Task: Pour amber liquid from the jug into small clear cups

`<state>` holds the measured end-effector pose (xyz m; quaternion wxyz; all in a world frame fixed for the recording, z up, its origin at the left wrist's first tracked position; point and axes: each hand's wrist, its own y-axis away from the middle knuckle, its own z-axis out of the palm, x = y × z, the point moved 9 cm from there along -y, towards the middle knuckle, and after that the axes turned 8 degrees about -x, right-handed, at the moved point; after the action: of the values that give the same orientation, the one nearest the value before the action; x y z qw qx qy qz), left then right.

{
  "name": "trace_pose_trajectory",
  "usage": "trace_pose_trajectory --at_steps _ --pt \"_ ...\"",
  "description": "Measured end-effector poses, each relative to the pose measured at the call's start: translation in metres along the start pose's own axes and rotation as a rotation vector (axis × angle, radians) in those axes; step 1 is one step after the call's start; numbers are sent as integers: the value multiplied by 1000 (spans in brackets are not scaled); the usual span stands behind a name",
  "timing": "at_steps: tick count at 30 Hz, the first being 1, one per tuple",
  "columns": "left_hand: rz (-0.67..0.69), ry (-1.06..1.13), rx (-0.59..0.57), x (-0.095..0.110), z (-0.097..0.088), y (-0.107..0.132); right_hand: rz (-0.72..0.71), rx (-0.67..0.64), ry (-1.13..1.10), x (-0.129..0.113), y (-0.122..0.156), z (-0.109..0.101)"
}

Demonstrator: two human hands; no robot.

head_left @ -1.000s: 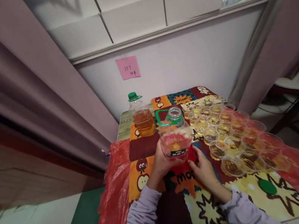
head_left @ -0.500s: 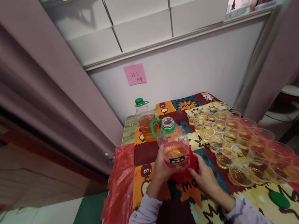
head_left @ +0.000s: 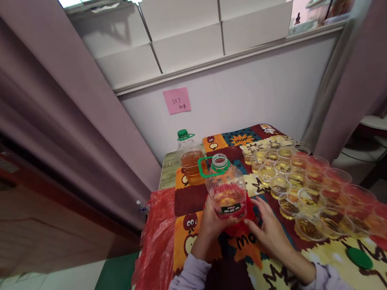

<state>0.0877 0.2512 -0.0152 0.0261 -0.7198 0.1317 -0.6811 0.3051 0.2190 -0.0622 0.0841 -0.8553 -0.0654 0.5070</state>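
A clear plastic jug [head_left: 226, 188] with a green handle ring and no cap stands on the patterned tablecloth [head_left: 274, 270], holding a little amber liquid. My left hand [head_left: 208, 222] is wrapped round its lower left side. My right hand [head_left: 268, 225] rests by its lower right, fingers slightly spread and touching a red piece [head_left: 242, 223] under the jug. To the right, several clear plastic cups [head_left: 307, 190] with amber liquid stand in rows. A loose green cap [head_left: 359, 258] lies near the front right.
A second jug [head_left: 190, 158] with a green cap stands behind, half full of amber liquid. Red plastic sheeting [head_left: 151, 271] hangs over the table's left side. A pink note [head_left: 176, 100] is stuck on the wall. A curtain hangs at left, a chair at right.
The view has tilted up a little. The hands stay at the uncapped jug; my right hand's fingers have loosened slightly from its base.
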Motion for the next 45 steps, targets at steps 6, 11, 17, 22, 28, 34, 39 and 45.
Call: trace_pose_trajectory --at_steps 6,11,17,22,28,34,39,45 --pt "-53 -122 44 0 -12 24 14 -57 -130 -18 10 -14" --pt "-100 -311 186 15 -33 56 18 -118 -189 -41 25 -23" --pt "-57 -511 288 82 -37 77 -121 -199 -150 -95 26 -38" --pt "117 -655 193 168 -5 70 -403 -94 -18 -176 6 -79" --pt "367 -913 221 250 24 50 -696 218 393 -263 -16 -117" --pt "462 -1128 342 288 32 31 -773 422 613 -296 -25 -122" --pt "469 -1184 362 288 48 25 -778 509 650 -301 -17 -123" --pt "541 -1266 372 278 75 32 -764 531 668 -285 -5 -129"
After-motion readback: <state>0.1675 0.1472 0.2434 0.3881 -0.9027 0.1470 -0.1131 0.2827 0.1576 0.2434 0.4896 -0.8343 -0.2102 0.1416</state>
